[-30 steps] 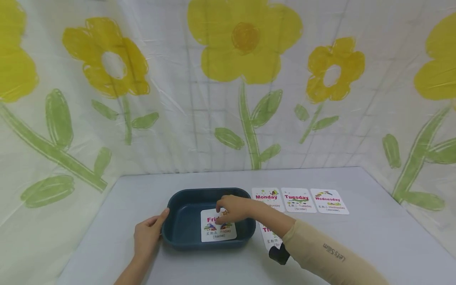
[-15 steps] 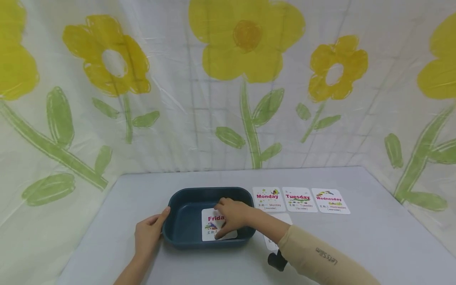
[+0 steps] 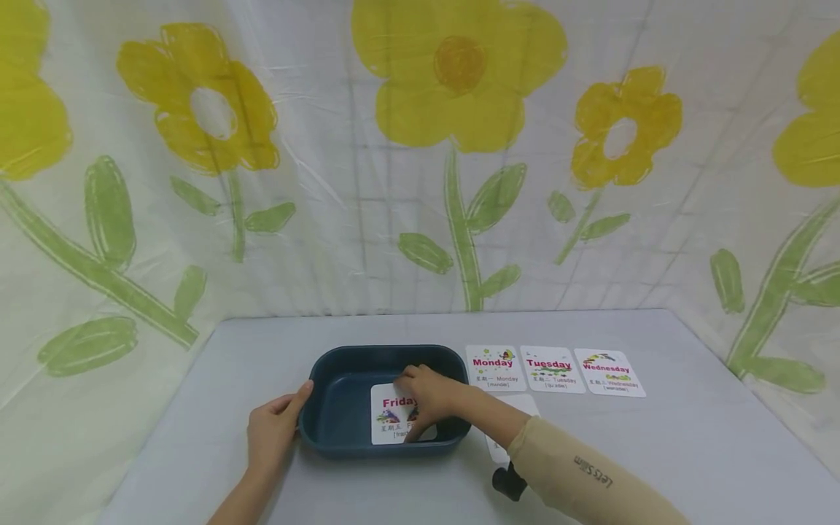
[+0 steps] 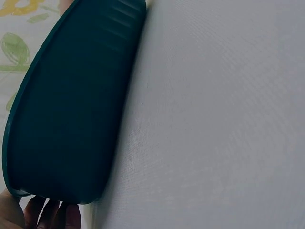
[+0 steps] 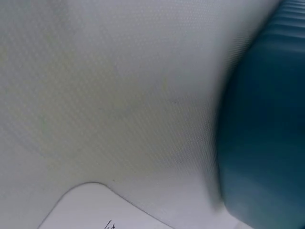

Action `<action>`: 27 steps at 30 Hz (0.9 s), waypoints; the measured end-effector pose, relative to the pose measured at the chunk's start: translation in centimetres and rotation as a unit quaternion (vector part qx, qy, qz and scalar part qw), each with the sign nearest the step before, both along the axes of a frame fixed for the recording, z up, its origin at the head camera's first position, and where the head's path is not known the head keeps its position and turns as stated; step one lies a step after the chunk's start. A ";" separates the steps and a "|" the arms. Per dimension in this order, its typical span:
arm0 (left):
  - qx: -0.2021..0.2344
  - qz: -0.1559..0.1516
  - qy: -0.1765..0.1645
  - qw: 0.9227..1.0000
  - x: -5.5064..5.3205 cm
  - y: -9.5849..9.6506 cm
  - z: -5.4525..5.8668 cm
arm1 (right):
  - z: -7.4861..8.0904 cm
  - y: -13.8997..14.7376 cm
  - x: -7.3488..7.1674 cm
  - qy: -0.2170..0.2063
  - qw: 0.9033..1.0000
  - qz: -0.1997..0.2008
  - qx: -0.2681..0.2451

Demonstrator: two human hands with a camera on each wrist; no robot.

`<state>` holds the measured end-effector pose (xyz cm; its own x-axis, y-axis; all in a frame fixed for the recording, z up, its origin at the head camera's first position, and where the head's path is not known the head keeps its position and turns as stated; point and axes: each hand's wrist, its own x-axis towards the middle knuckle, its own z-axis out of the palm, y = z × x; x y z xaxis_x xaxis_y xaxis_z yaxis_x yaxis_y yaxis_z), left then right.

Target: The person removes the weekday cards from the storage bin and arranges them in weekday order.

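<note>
White square Friday card (image 3: 389,415), rounded corners, red lettering over a small colourful drawing, is inside the blue-green rounded rectangular tray (image 3: 344,408), right half, near wall side. Can't tell if it lies flat or tilts a bit.

Our right hand (image 3: 429,397) reaches in over the tray's right end, fingers bent over the card's far edge area, thumb down by its near edge, covering the card's right part. Whether it actually pinches the card we can't tell; the right wrist view shows only tray wall, surface and a card corner.

Our left hand (image 3: 274,430) grips the tray's left end: thumb up at the rim, other fingers against the outer wall, per left wrist view.

Off the tray's right end we have three white cards in a row: Monday card (image 3: 495,368) just beside the tray, then Tuesday card (image 3: 552,370), then Wednesday card (image 3: 609,372), all face up. Another white card (image 3: 523,403) sits nearer us, mostly under the right forearm, day name hidden.

Beige sleeve (image 3: 593,470) on that forearm, small black object (image 3: 509,483) at its wrist. Pale surface (image 3: 695,437); white sheet with yellow flowers (image 3: 315,219) behind.
</note>
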<state>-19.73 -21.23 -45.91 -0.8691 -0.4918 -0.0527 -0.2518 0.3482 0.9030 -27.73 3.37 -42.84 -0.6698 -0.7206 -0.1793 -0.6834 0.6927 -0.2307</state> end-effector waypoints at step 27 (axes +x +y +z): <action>-0.014 -0.002 -0.005 1.000 0.1 0.0 0.1 | 1.7 0.0 -0.2 0.017 0.999 0.020 -0.026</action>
